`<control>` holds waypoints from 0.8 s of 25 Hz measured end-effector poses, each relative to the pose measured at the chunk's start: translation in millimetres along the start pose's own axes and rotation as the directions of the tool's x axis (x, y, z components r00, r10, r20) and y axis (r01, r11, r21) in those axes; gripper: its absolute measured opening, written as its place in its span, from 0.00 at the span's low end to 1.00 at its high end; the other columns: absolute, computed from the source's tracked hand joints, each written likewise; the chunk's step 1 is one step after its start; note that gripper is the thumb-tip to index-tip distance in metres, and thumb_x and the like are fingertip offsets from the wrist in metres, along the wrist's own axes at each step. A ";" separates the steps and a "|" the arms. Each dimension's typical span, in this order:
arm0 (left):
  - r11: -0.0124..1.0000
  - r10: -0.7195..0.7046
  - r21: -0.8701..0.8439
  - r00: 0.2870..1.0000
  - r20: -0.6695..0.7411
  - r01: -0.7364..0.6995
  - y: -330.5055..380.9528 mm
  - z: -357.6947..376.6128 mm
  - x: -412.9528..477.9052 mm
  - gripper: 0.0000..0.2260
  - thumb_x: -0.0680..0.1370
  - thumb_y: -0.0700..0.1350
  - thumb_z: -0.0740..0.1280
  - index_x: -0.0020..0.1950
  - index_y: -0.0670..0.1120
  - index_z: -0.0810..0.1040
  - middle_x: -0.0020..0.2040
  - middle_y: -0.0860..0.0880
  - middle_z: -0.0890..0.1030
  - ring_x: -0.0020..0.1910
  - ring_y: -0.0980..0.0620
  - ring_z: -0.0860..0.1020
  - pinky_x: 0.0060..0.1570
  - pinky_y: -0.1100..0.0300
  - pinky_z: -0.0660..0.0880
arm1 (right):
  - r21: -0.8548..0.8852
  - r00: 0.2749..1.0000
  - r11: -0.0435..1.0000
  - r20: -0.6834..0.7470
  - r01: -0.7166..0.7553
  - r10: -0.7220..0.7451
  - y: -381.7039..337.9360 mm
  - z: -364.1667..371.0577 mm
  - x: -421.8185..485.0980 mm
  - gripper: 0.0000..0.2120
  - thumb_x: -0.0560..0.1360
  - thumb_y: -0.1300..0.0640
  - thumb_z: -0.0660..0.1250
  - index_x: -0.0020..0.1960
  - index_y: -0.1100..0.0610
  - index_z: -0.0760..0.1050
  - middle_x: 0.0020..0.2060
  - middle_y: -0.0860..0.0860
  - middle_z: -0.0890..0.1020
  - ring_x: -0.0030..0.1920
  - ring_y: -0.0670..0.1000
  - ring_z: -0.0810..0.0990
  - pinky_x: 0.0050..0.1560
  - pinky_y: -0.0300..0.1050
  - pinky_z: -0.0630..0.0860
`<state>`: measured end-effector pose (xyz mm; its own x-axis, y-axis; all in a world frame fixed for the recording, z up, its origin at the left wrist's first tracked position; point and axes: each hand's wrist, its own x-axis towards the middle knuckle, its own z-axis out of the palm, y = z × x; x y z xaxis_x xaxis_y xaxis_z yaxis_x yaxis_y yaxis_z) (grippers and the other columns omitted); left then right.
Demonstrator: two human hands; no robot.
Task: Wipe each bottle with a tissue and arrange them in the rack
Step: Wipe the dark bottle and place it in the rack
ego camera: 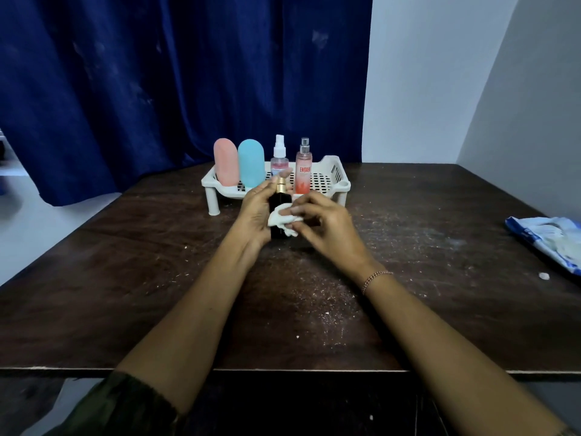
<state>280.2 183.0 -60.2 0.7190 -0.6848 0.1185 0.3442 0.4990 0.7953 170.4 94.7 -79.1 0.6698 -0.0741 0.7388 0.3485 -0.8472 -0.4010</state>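
Nearest to us, our two forearms reach out over the dark, scuffed tabletop [157, 278], which is dusted with pale specks. A beaded bracelet [375, 278] sits on the right wrist.

Just in front of the rack, our left hand [256, 212] curls round a black bottle [279, 201] with a gold pump top and holds it upright from its left side. Our right hand [323, 228] has its fingers bent and pinches a crumpled white tissue [284, 219] against the front of the bottle's lower body.

We judge the bottle to be rigid, smooth and probably glass, so it may be slippery and breakable. The square body is the place to grip it, not the narrow pump neck. The tissue is soft and light and looks likely to shred.

Off to the right lies a blue-and-white tissue packet [547, 237], well apart from the hands.

Beyond the hands stands the white perforated rack [338, 180]. It holds a pink rounded bottle [225, 162], a light-blue rounded bottle [251, 162], a clear spray bottle [279, 155] and a pink mist spray [303, 168], all upright in a row. The right part of the rack is free for the black one. Behind hangs a dark blue curtain [157, 73].
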 end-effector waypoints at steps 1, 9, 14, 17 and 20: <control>0.999 0.038 -0.006 0.999 -0.021 -0.038 1.8 -4.2 2.6 0.13 0.82 0.41 0.54 0.52 0.44 0.78 0.30 0.50 0.78 0.29 0.57 0.76 0.32 0.65 0.76 | 0.004 0.999 1.000 0.041 0.014 -0.015 -0.7 1.7 -0.6 0.10 0.70 0.65 0.71 0.52 0.61 0.81 0.47 0.51 0.77 0.48 0.44 0.76 0.52 0.34 0.74; 0.998 -0.066 0.002 0.993 0.098 0.066 -3.1 5.6 -3.1 0.12 0.81 0.44 0.56 0.56 0.42 0.77 0.38 0.47 0.80 0.31 0.54 0.79 0.28 0.64 0.76 | 0.009 0.992 1.000 -0.127 -0.026 0.027 -0.4 -2.2 3.1 0.12 0.72 0.66 0.70 0.55 0.62 0.79 0.48 0.47 0.74 0.49 0.44 0.76 0.54 0.38 0.76; 0.994 -0.095 0.064 0.984 0.150 0.087 -5.4 8.7 -5.2 0.16 0.81 0.46 0.57 0.46 0.41 0.82 0.37 0.46 0.83 0.33 0.53 0.81 0.31 0.64 0.77 | 0.040 0.981 0.994 -0.162 -0.102 0.108 0.9 -0.9 4.4 0.11 0.73 0.64 0.68 0.55 0.62 0.79 0.51 0.50 0.75 0.53 0.47 0.76 0.57 0.43 0.75; 0.993 -0.074 0.098 0.985 0.155 0.059 -5.7 8.7 -5.2 0.14 0.80 0.46 0.58 0.52 0.40 0.79 0.40 0.46 0.84 0.36 0.53 0.81 0.37 0.63 0.78 | 0.103 0.968 0.981 -0.172 -0.165 0.181 3.7 -0.1 4.4 0.08 0.73 0.64 0.68 0.53 0.62 0.78 0.51 0.50 0.78 0.52 0.47 0.77 0.56 0.43 0.75; 0.992 -0.051 0.125 0.991 0.121 0.036 -6.0 7.7 -3.5 0.13 0.80 0.46 0.59 0.56 0.41 0.78 0.43 0.47 0.84 0.37 0.52 0.82 0.37 0.58 0.80 | 0.279 0.936 0.913 -0.103 -0.297 0.336 0.9 1.7 4.5 0.08 0.74 0.62 0.67 0.53 0.60 0.75 0.48 0.51 0.79 0.46 0.42 0.78 0.47 0.38 0.78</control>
<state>271.0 178.3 -60.9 0.6222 -0.7685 0.1490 0.2917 0.4043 0.8668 174.9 94.5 -77.0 0.6765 -0.4088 0.6125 0.3018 -0.6048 -0.7370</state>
